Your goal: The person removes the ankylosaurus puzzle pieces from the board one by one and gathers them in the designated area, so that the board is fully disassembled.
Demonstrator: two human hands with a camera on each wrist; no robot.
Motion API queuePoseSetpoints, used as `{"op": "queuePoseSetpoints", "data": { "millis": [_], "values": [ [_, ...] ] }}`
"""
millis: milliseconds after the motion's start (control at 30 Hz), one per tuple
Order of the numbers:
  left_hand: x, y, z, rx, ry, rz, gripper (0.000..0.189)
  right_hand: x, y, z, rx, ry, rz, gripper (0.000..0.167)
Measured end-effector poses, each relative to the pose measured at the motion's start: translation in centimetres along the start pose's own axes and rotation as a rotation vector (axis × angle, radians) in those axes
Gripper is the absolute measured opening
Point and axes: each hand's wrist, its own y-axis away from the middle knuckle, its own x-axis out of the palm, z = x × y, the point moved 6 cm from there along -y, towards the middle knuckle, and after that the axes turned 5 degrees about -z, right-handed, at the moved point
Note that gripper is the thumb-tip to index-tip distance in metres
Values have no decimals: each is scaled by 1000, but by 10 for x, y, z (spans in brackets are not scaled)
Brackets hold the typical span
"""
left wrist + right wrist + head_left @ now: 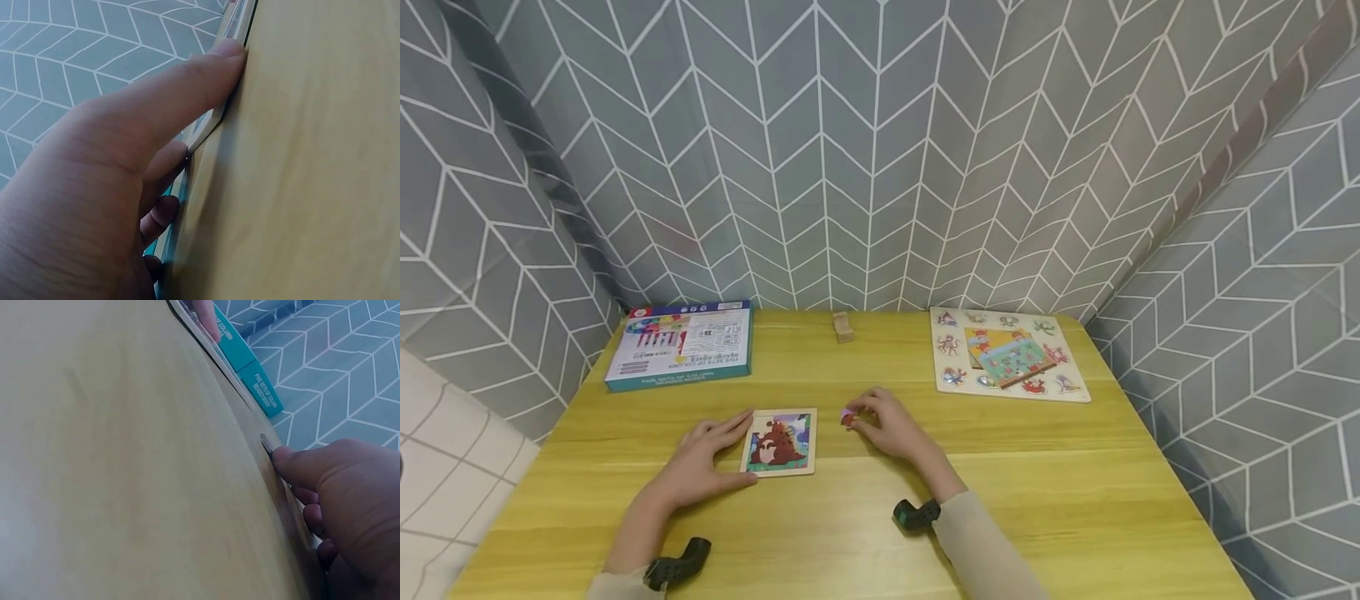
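Note:
On the table, in the head view, lies a small square jigsaw puzzle point(778, 446) with a brown dinosaur picture in a pale wooden frame. My left hand point(703, 458) holds its left side, thumb at the lower corner and fingers at the upper one. In the left wrist view the left thumb point(206, 69) rests against the board's edge. My right hand point(887, 425), just right of the puzzle, pinches a small red and purple puzzle piece point(848, 418) between thumb and fingers. That piece point(266, 444) appears edge-on at the right thumb tip in the right wrist view, close over the tabletop.
A teal-sided boxed set point(681, 346) lies at the back left. Near the back edge stands a small wooden block point(842, 327). At the back right, a white animal puzzle board point(1078, 385) carries two colourful picture cards point(1018, 360). Patterned curtains point(865, 167) surround the table.

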Motion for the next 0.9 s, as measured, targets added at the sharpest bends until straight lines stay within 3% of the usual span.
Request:
{"op": "queuePoseSetpoints", "data": {
  "millis": [433, 900],
  "values": [
    [0, 0, 1, 5, 3, -1, 104, 0, -7, 8, 29, 15, 24, 32],
    [-1, 0, -1, 18, -3, -5, 104, 40, -62, 62, -73, 69, 161, 32]
  ]
}}
